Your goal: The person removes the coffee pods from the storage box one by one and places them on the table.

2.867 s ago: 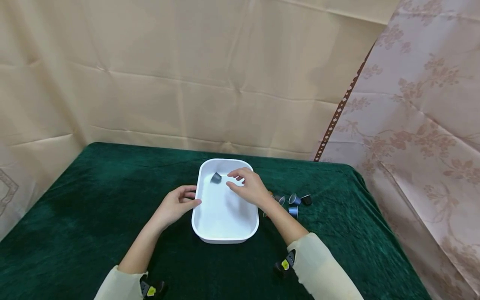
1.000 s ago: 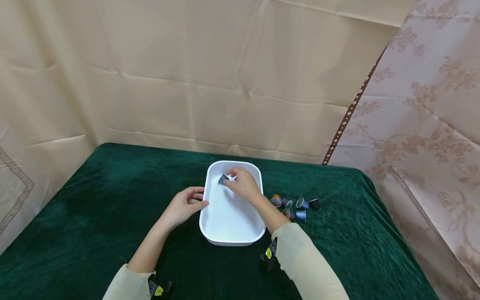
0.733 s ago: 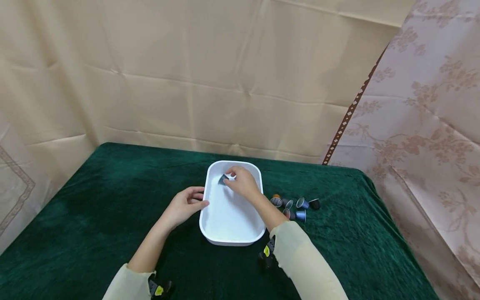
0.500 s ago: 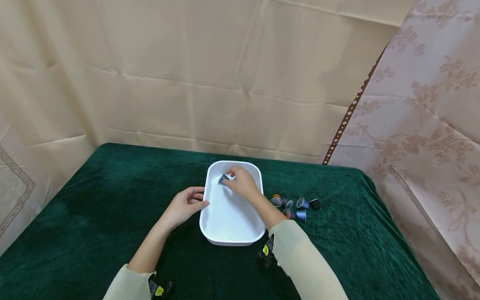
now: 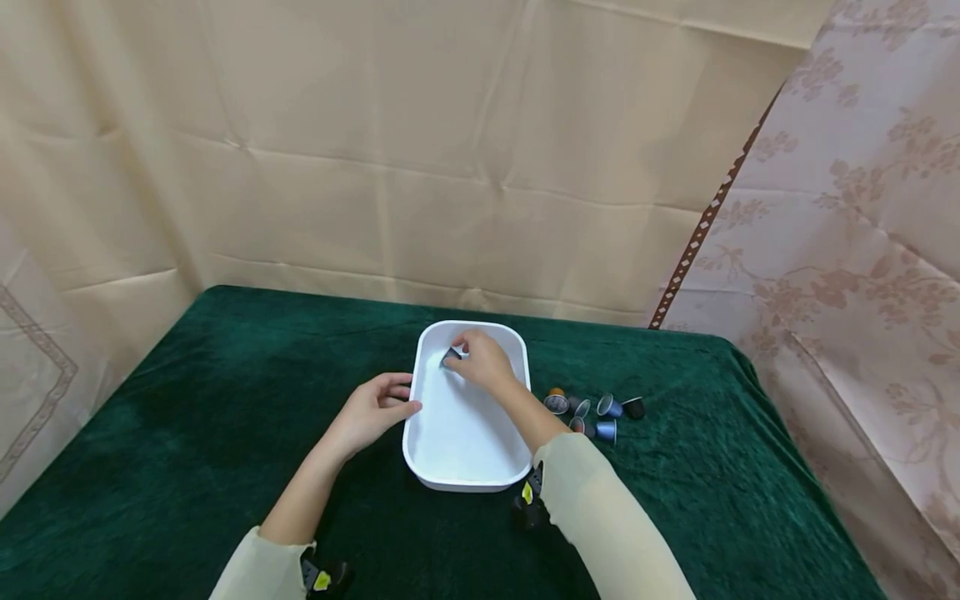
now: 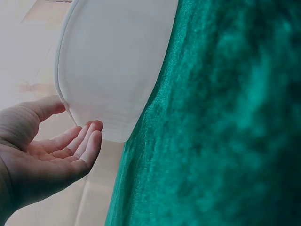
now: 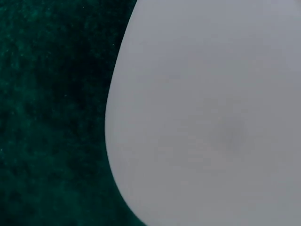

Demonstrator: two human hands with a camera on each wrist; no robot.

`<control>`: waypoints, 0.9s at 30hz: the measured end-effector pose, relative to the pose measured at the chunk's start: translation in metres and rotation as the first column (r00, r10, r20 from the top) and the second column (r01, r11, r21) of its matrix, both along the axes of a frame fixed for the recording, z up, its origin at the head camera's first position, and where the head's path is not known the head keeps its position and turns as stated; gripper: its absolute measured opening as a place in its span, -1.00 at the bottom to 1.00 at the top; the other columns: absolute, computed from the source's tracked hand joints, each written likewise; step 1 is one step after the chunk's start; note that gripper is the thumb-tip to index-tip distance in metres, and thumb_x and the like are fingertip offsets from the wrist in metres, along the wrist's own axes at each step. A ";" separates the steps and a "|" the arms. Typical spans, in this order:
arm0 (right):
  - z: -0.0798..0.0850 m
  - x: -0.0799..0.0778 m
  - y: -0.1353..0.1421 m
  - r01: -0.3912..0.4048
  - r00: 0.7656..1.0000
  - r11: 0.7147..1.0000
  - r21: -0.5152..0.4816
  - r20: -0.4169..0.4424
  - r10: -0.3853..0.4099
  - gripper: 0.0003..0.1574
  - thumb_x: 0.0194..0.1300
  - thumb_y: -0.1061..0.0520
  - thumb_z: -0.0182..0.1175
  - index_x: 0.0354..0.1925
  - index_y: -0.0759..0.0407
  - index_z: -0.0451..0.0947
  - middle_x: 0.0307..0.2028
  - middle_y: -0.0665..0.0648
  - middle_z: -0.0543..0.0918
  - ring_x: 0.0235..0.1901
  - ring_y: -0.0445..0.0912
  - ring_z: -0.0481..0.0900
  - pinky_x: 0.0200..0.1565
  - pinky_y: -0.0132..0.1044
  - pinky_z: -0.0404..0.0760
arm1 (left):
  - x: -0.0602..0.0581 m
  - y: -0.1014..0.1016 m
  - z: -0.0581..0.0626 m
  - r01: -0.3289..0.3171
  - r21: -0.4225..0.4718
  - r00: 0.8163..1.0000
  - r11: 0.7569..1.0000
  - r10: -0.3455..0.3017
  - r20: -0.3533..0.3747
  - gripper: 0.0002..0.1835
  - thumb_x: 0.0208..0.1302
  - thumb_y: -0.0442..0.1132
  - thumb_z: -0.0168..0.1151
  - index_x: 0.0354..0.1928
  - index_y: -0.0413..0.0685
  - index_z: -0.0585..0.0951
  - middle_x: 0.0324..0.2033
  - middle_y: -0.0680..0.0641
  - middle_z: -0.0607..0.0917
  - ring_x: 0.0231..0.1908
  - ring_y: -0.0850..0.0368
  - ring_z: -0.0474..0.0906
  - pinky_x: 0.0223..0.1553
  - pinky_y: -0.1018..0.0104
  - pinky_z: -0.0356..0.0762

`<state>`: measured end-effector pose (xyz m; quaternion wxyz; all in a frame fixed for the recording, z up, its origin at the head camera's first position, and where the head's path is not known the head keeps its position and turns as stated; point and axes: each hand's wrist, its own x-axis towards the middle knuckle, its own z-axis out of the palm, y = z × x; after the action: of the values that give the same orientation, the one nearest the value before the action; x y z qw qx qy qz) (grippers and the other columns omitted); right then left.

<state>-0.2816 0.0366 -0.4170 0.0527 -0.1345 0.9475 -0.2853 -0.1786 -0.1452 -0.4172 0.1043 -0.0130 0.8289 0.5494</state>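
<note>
In the head view a white plastic tray (image 5: 465,446) lies on the green cloth in front of me. My left hand (image 5: 371,410) holds its left edge, the thumb over the rim and the fingers at the outer side. The left wrist view shows this hand (image 6: 51,150) with its fingertips against the tray's wall (image 6: 117,61). Inside the tray's far half, my right hand (image 5: 486,362) pinches a dark grey coffee capsule (image 5: 450,357), partly hidden by the fingers. The right wrist view shows only the tray (image 7: 197,94) and cloth, not the hand.
Right of the tray lie several more coffee capsules: an orange one (image 5: 556,402), a grey one (image 5: 581,407), blue ones (image 5: 609,406) and a black one (image 5: 634,407). The green cloth (image 5: 225,400) covers the table, with a beige curtain (image 5: 337,167) behind it.
The right hand, earlier apart from the capsule inside the tray, has moved to it and taken hold. Over the last second it barely moves. The left hand stays on the tray's rim.
</note>
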 end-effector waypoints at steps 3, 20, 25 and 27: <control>0.000 -0.001 -0.001 -0.009 1.000 1.000 0.011 -0.007 0.009 -0.54 0.16 -0.01 0.29 -0.01 0.17 0.55 -0.14 0.16 0.61 -0.21 -0.03 0.53 -0.14 -0.19 0.55 | 0.000 -0.001 0.000 0.002 0.002 1.000 1.000 -0.002 0.002 -0.45 0.21 -0.14 0.23 0.23 -0.08 0.37 0.02 -0.18 0.57 -0.07 0.05 0.59 -0.03 0.16 0.60; -0.006 -0.006 -0.006 -0.038 0.999 0.997 0.067 -0.024 0.040 -0.57 0.15 0.09 0.30 -0.01 0.20 0.56 -0.17 0.15 0.64 -0.23 -0.05 0.53 -0.10 -0.21 0.56 | -0.001 0.001 0.002 -0.004 -0.005 1.000 1.000 0.004 0.007 -0.46 0.20 -0.14 0.23 0.22 -0.08 0.38 0.01 -0.17 0.57 -0.08 0.06 0.60 -0.03 0.15 0.60; -0.008 -0.005 -0.007 -0.049 0.999 0.997 0.055 -0.014 0.050 -0.58 0.16 0.09 0.29 0.00 0.20 0.56 -0.17 0.14 0.63 -0.24 -0.06 0.51 -0.13 -0.23 0.57 | -0.001 0.001 0.003 -0.015 -0.012 1.000 1.000 0.015 0.015 -0.45 0.19 -0.14 0.24 0.22 -0.06 0.38 0.01 -0.16 0.57 -0.08 0.06 0.59 -0.03 0.15 0.59; -0.008 -0.005 -0.007 -0.056 0.998 0.997 0.047 -0.016 0.057 -0.58 0.16 0.10 0.29 -0.01 0.21 0.56 -0.18 0.15 0.62 -0.24 -0.05 0.51 -0.13 -0.23 0.57 | -0.001 0.001 0.003 -0.015 -0.014 1.000 1.000 0.015 0.016 -0.45 0.19 -0.13 0.24 0.22 -0.06 0.38 0.01 -0.16 0.57 -0.07 0.06 0.59 -0.03 0.15 0.59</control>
<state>-0.2866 0.0297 -0.4251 0.0556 -0.1625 0.9501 -0.2605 -0.1793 -0.1446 -0.4145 0.1070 -0.0245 0.8318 0.5441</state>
